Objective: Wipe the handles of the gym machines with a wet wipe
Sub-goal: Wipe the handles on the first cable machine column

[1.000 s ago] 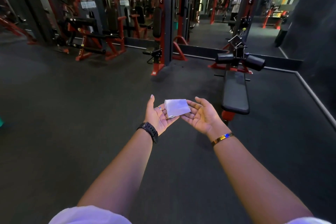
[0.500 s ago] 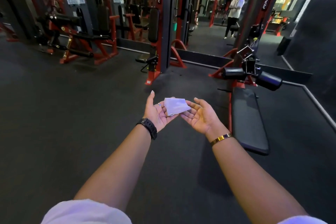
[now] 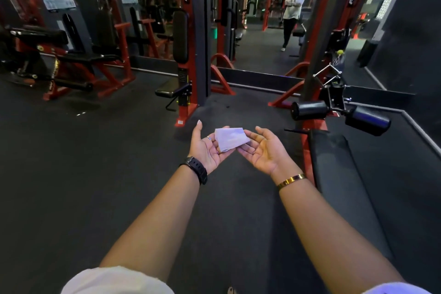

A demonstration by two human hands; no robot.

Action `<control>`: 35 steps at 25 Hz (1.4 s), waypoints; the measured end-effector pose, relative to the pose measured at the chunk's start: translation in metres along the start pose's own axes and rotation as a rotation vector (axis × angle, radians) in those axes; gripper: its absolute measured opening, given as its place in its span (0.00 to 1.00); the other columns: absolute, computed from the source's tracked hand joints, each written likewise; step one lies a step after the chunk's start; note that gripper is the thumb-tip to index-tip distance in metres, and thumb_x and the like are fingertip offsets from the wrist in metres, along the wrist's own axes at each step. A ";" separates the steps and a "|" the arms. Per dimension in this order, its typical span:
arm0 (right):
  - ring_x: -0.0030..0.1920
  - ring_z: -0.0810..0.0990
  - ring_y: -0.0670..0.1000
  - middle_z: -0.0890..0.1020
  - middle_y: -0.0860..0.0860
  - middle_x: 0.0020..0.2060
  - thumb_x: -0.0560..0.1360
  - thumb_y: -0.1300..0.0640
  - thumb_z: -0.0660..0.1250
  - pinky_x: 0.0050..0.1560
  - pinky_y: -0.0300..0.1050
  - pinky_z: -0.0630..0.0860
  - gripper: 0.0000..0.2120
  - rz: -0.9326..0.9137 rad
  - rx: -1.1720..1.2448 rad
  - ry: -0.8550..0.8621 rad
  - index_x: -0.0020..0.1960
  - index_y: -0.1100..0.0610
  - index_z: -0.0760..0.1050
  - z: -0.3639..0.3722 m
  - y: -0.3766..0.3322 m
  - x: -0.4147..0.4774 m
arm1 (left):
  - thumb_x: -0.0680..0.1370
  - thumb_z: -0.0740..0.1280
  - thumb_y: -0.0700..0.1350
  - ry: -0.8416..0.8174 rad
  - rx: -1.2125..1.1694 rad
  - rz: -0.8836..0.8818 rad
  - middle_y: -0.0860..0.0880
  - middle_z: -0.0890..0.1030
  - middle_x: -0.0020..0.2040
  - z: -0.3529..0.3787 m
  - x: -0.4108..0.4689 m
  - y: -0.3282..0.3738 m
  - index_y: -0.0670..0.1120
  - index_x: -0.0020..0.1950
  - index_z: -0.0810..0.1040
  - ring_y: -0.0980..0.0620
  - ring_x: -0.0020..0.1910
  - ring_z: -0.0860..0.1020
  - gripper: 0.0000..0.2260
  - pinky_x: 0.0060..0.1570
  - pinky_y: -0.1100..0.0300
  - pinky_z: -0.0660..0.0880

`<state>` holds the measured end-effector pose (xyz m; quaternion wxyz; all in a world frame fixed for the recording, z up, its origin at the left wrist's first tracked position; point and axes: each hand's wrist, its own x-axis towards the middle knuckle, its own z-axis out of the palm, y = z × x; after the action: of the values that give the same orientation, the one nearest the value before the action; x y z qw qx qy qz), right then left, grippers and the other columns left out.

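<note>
Where the two palms meet just above the middle of the view, the folded white wet wipe [image 3: 230, 139] lies across the fingertips of both hands, resting on them rather than pinched. At its 9 o'clock side the left hand [image 3: 206, 148] is turned palm up, fingers loosely extended under the wipe and the thumb pointing away, clear of it; a black watch [image 3: 196, 169] sits on that wrist. At the wipe's 3 o'clock side the right hand [image 3: 265, 149] is likewise palm up and relaxed, fingers gently bent, their tips touching the wipe's edge, with a gold bracelet [image 3: 291, 180] on the wrist. Neither hand grips anything. Both bare forearms run down toward 6 o'clock, the left ending in a pale sleeve [image 3: 114, 279]. Beneath them is the dark floor [image 3: 95, 162]. At 3 to 4 o'clock from the hands runs a black padded bench [image 3: 353, 174], with two black roller pads [image 3: 310, 110] at its far end on a red frame. Above the pads, at 1 o'clock, is a metal V-shaped handle [image 3: 327, 74]. At 12 o'clock stands a red-and-black cable machine [image 3: 191, 43], and at 10 o'clock a red-framed machine [image 3: 59, 55] with black pads. A mirror [image 3: 262, 50] behind them shows a person [image 3: 293, 5] in a white top
</note>
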<state>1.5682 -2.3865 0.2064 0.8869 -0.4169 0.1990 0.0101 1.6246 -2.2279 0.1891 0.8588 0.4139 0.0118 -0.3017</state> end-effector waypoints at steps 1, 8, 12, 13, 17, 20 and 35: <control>0.47 0.82 0.55 0.82 0.57 0.48 0.79 0.52 0.59 0.54 0.49 0.78 0.14 0.007 -0.005 -0.003 0.56 0.62 0.75 0.002 -0.016 0.028 | 0.76 0.53 0.69 0.005 0.000 -0.001 0.38 0.80 0.59 0.004 0.029 0.011 0.40 0.64 0.76 0.42 0.59 0.79 0.35 0.55 0.50 0.77; 0.47 0.81 0.54 0.82 0.56 0.46 0.79 0.52 0.59 0.57 0.49 0.76 0.14 0.005 -0.044 -0.034 0.56 0.62 0.75 0.035 -0.109 0.219 | 0.76 0.54 0.68 0.024 -0.019 0.042 0.38 0.80 0.59 0.016 0.222 0.092 0.39 0.64 0.76 0.41 0.59 0.78 0.35 0.59 0.48 0.75; 0.48 0.82 0.54 0.82 0.57 0.47 0.79 0.52 0.59 0.57 0.49 0.76 0.15 -0.003 -0.051 -0.035 0.56 0.62 0.75 0.049 -0.140 0.332 | 0.76 0.54 0.68 0.015 -0.051 0.042 0.38 0.80 0.59 0.001 0.333 0.132 0.39 0.62 0.76 0.41 0.59 0.79 0.35 0.59 0.47 0.75; 0.48 0.82 0.54 0.82 0.57 0.48 0.79 0.52 0.59 0.57 0.49 0.77 0.15 -0.009 -0.047 -0.035 0.56 0.62 0.75 0.054 -0.148 0.362 | 0.76 0.54 0.68 0.010 -0.062 0.046 0.38 0.80 0.58 -0.003 0.363 0.144 0.39 0.61 0.77 0.41 0.58 0.79 0.35 0.59 0.47 0.75; 0.49 0.82 0.54 0.83 0.57 0.49 0.79 0.53 0.59 0.55 0.48 0.78 0.15 -0.009 -0.031 -0.014 0.58 0.63 0.74 0.084 -0.185 0.486 | 0.76 0.54 0.68 -0.002 -0.061 0.022 0.37 0.80 0.58 -0.016 0.483 0.205 0.38 0.60 0.77 0.40 0.59 0.78 0.34 0.61 0.46 0.73; 0.50 0.82 0.55 0.82 0.58 0.52 0.79 0.53 0.60 0.54 0.49 0.78 0.16 -0.017 -0.010 0.006 0.61 0.63 0.74 0.103 -0.216 0.571 | 0.76 0.54 0.68 -0.013 -0.037 0.012 0.38 0.80 0.59 -0.020 0.570 0.252 0.39 0.61 0.77 0.40 0.60 0.78 0.34 0.62 0.46 0.73; 0.46 0.82 0.54 0.84 0.56 0.44 0.80 0.54 0.59 0.47 0.47 0.78 0.13 -0.008 -0.007 0.030 0.54 0.61 0.76 0.129 -0.388 0.967 | 0.77 0.55 0.67 0.027 -0.051 0.006 0.38 0.82 0.54 -0.004 0.980 0.379 0.38 0.59 0.76 0.42 0.52 0.82 0.33 0.54 0.50 0.77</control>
<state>2.5741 -2.6872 0.2162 0.8824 -0.4208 0.2106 0.0011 2.6276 -2.5430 0.1886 0.8698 0.3958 0.0298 -0.2932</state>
